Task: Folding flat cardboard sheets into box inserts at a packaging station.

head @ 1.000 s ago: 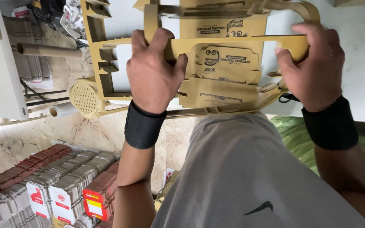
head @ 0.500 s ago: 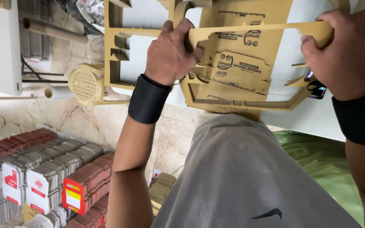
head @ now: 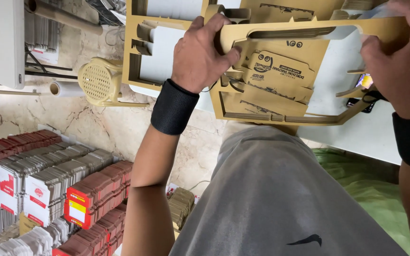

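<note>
Both hands grip a stack of die-cut brown cardboard sheets (head: 281,80) over the white desk's (head: 357,132) near edge: left hand (head: 200,54) and right hand (head: 402,61) closed on the top strip. Box blanks remain attached inside the frame; stripping looks unfinished.

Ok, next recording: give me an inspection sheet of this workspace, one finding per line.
Surface: white table, mostly covered by brown die-cut card.
Job's things: stack of die-cut cardboard sheets, held up off the table by its upper strip.
Clutter: second cut-out cardboard frame lying flat; dark small object by the right edge.
Grips: left hand closed on the strip; right hand closed on its right end; black wristbands on both.
Cables: thin cord on the floor.
Surroundings: marble floor, cream plastic stool, rows of folded flat cartons, green sheet.
</note>
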